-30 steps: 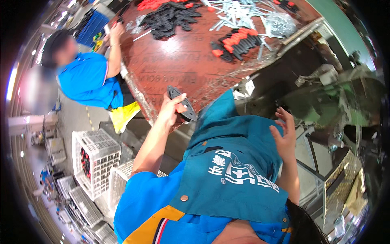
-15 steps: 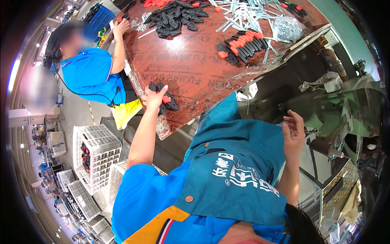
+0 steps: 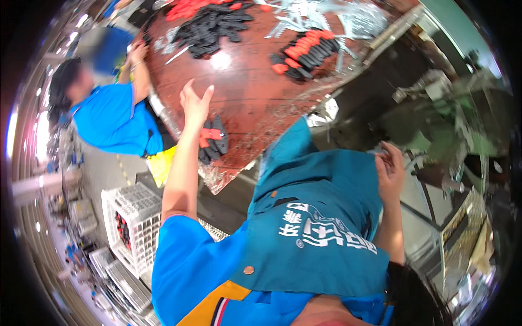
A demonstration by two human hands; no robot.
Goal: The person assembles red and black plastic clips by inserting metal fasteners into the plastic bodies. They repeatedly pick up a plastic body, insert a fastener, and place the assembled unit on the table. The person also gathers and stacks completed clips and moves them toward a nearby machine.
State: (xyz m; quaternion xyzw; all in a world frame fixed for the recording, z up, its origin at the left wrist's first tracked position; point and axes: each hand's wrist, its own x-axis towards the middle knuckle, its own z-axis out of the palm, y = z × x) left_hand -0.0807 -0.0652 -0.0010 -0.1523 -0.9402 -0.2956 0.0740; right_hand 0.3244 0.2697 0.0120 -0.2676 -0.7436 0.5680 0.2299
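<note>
My left hand (image 3: 196,103) is raised over the red-brown table, fingers and thumb spread, holding nothing. Just below it, by the near table corner, lies a small cluster of black parts with red pieces (image 3: 215,137), partly behind my wrist. My right hand (image 3: 390,171) hangs at the right beside the green machine, away from the table. Its fingers are loosely bent and apart, and I see nothing in them. Farther off on the table sits a row of black parts with red ends (image 3: 311,49). Beyond it is a heap of black parts (image 3: 212,30).
Metal strips (image 3: 296,16) and a clear plastic bag (image 3: 363,23) lie at the table's far side, near red pieces (image 3: 190,7). A co-worker in a blue shirt (image 3: 109,111) works at the left edge. White crates (image 3: 144,204) stand lower left; a green machine (image 3: 457,130) stands right.
My left hand has let go of the black and red parts at the corner and moved up and away, opening. My right hand's fingers have bent slightly. The view has shifted a little.
</note>
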